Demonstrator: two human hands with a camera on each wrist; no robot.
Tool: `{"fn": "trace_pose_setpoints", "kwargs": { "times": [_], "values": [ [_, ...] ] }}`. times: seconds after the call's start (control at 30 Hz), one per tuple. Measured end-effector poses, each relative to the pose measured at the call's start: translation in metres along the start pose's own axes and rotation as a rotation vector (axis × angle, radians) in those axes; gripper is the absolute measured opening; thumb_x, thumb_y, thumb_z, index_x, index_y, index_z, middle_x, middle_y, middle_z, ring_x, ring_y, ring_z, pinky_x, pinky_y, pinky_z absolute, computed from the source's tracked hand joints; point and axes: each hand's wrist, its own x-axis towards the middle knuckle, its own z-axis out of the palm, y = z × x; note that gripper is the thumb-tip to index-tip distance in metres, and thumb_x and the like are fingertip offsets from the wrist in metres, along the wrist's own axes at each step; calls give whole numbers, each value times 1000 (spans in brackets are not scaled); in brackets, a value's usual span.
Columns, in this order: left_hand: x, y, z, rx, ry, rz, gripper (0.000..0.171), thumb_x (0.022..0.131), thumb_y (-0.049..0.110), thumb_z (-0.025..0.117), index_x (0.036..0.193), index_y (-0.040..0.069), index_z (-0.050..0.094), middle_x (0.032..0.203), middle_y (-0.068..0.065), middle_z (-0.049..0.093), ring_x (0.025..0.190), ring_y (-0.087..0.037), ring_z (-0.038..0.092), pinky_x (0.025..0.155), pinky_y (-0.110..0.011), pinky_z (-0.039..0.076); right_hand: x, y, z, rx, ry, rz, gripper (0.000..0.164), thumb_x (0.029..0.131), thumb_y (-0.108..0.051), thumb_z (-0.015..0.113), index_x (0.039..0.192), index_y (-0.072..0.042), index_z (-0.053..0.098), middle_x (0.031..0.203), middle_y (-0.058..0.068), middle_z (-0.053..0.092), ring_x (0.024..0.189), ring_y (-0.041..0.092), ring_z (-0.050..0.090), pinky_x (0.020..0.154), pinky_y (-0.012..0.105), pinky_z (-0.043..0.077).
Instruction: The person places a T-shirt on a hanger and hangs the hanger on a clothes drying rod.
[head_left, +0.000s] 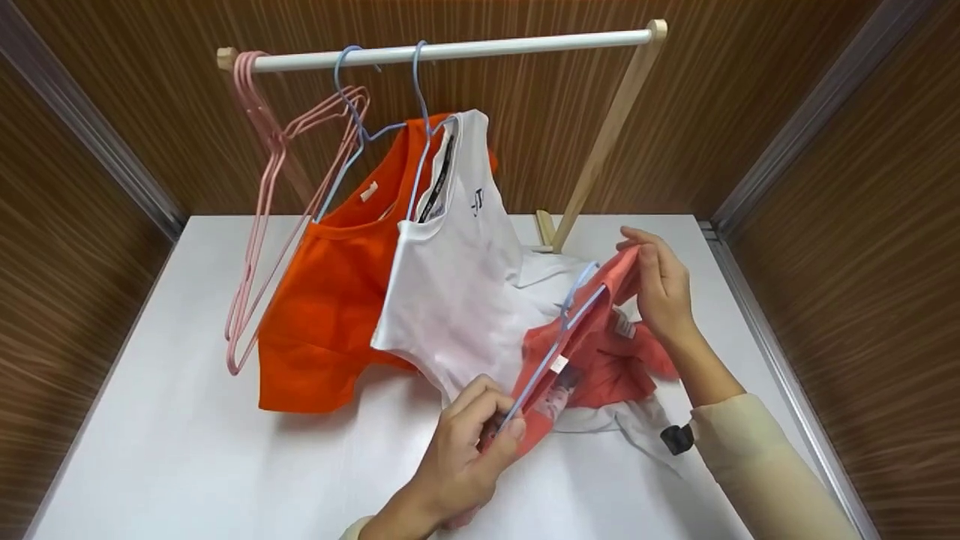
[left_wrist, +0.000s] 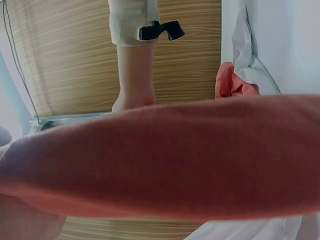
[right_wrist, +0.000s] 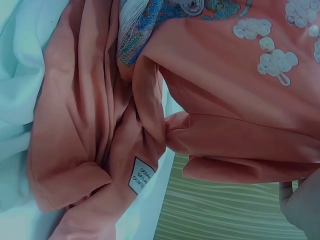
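Note:
A coral shirt (head_left: 600, 367) is spread over a light-blue hanger (head_left: 564, 319) in the head view. My left hand (head_left: 469, 446) grips the hanger's lower end together with the cloth. At the upper right, my right hand (head_left: 664, 285) holds the shirt's shoulder by its edge, near the hanger's other end. In the right wrist view the shirt (right_wrist: 240, 100) shows white flower appliqués, blue embroidery and a printed label. Coral cloth (left_wrist: 165, 160) fills much of the left wrist view and hides most of the left hand.
A white rod (head_left: 465, 49) on wooden supports carries several pink hangers (head_left: 262, 172), an orange sleeveless top (head_left: 322, 300) and a white sleeveless top (head_left: 457, 277) on blue hangers. Pale cloth (head_left: 551, 274) lies on the white tabletop (head_left: 187, 450). Wood-grain panels (head_left: 862, 187) enclose it.

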Motion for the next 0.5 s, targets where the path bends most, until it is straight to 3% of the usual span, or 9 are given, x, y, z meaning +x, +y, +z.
{"fn": "trace_pose_setpoints", "kwargs": {
  "times": [0.07, 0.13, 0.27, 0.37, 0.5],
  "values": [
    [3, 1, -1, -12, -1, 3, 4, 89, 13, 53, 90, 13, 57, 87, 4, 47, 63, -4, 42, 49, -14, 36, 1, -4, 1, 14, 2, -7, 35, 98, -8, 35, 131, -2, 47, 110, 18, 57, 66, 21, 59, 57, 25, 50],
    [6, 1, -1, -15, 5, 5, 6, 88, 11, 53, 91, 13, 58, 87, 4, 47, 63, -4, 41, 50, -15, 36, 1, -9, 3, -13, 24, -15, 39, 98, -9, 36, 136, -4, 41, 118, 16, 53, 86, 21, 59, 73, 25, 49],
    [12, 2, -3, -6, 24, -13, 13, 87, 8, 52, 94, 15, 60, 87, 4, 47, 63, -4, 40, 50, -16, 35, 1, -26, 9, -68, 85, -14, 42, 97, -12, 38, 138, -6, 37, 131, 10, 44, 119, 28, 43, 97, 38, 37],
    [19, 3, -5, -36, 39, -45, 15, 89, 5, 50, 96, 14, 61, 86, 3, 47, 62, -6, 40, 50, -17, 36, 1, -39, 15, -21, 88, -24, 43, 96, -13, 38, 138, -3, 36, 135, 12, 40, 123, 32, 38, 100, 44, 33],
    [37, 14, -12, -82, 82, -77, 17, 89, 0, 49, 95, 9, 61, 84, -1, 47, 62, -10, 41, 51, -21, 35, 0, -60, 25, 131, 19, -46, 44, 95, -10, 35, 137, 3, 33, 135, 20, 38, 122, 35, 37, 101, 40, 29]
  ]
}}
